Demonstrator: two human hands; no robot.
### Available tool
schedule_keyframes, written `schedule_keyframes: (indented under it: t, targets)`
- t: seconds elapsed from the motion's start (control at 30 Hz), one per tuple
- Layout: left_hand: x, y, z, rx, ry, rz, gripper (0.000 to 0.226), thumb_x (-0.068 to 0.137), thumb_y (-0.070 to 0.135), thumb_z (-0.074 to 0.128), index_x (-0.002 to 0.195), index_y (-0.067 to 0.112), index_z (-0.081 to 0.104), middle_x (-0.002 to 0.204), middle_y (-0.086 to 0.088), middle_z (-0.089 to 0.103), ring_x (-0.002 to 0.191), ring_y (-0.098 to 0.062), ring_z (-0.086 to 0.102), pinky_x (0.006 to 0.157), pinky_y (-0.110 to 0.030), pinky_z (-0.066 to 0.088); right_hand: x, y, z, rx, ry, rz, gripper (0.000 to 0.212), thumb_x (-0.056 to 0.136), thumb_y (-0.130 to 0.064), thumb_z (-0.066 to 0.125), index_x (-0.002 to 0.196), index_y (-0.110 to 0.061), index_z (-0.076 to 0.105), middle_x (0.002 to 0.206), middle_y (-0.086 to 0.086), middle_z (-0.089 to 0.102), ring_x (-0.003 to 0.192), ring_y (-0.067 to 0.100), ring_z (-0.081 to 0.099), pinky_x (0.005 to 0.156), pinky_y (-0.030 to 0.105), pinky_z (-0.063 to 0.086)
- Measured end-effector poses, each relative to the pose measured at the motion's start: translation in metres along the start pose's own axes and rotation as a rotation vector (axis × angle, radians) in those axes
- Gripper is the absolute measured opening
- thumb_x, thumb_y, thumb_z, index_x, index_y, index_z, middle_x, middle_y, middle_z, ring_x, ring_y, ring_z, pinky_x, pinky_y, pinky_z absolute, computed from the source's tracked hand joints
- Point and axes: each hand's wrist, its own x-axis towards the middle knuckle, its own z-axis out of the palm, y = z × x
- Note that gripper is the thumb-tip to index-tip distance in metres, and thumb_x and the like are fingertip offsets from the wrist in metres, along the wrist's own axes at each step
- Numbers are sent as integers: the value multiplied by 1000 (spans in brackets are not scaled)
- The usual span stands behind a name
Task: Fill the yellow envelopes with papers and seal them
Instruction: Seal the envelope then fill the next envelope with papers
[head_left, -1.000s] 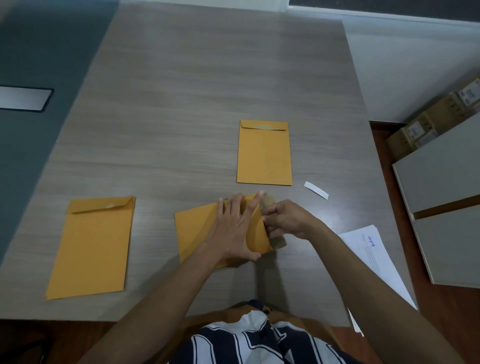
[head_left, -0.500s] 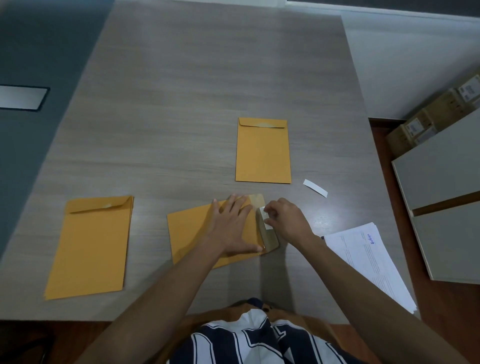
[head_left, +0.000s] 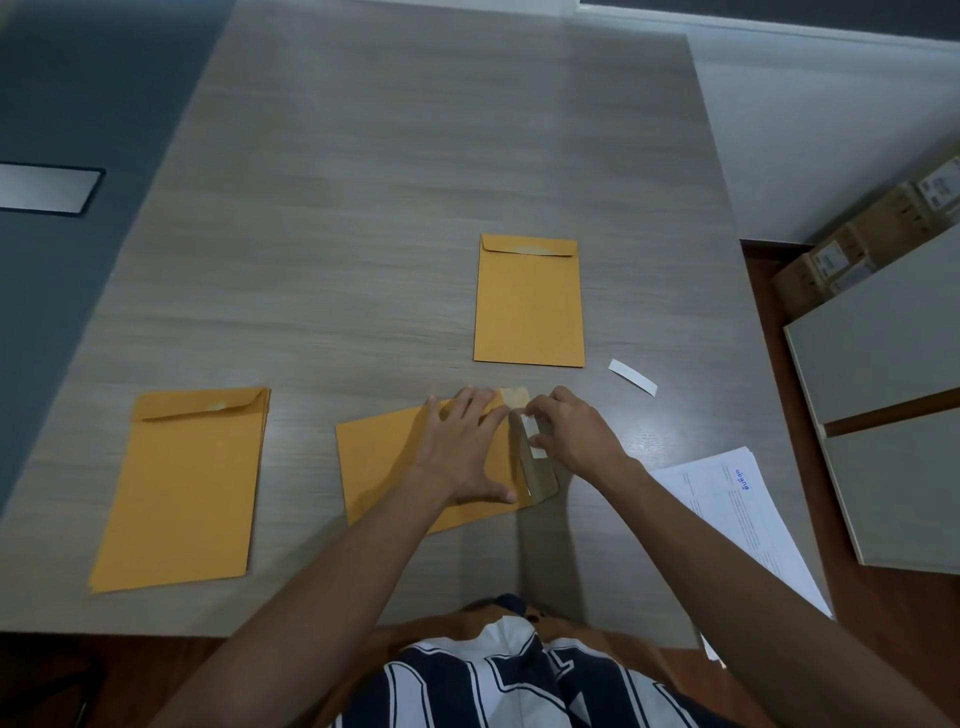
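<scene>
A yellow envelope (head_left: 384, 467) lies sideways at the near middle, its open flap (head_left: 540, 480) pointing right with a white strip (head_left: 535, 439) partly lifted off it. A second envelope (head_left: 529, 306), flap folded down, lies upright just beyond. An envelope stack (head_left: 189, 488) rests at the near left. Printed papers (head_left: 737, 514) lie at the near right edge.

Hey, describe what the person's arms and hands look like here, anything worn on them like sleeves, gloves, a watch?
Both forearms are bare up to the frame edge: no sleeves, gloves or watch show. The left hand and right hand show no rings that can be made out. Lower down, the person wears a navy and white patterned shirt.
</scene>
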Motion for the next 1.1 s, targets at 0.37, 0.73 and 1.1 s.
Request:
schedule_keyframes:
  t: [0.37,0.73,1.1]
  targets:
    - [-1,2,-4,-3,-1,-8,119,55,89,59,150,29,20,162,1,11,150,-25,7,111,-65,18,9,1,-4,44,-48,-15,34,81,-14,76,108,-16,56,110,2,50,96,21,57,86,34,51]
    - [-2,3,-7,18,17,-24,115,55,90,58,147,30,23,161,1,14,149,-24,10,112,-62,20,2,8,-11,419,233,85,7,88,-5,64,87,-12,63,78,-5,62,68,7,57,61,6,42]
    - [-3,5,-6,-1,137,-261,93,66,88,48,135,27,42,139,-7,38,126,-26,38,98,-44,38,-3,59,-32,492,458,517,33,84,-13,63,117,-9,65,109,8,66,100,24,62,85,26,44]
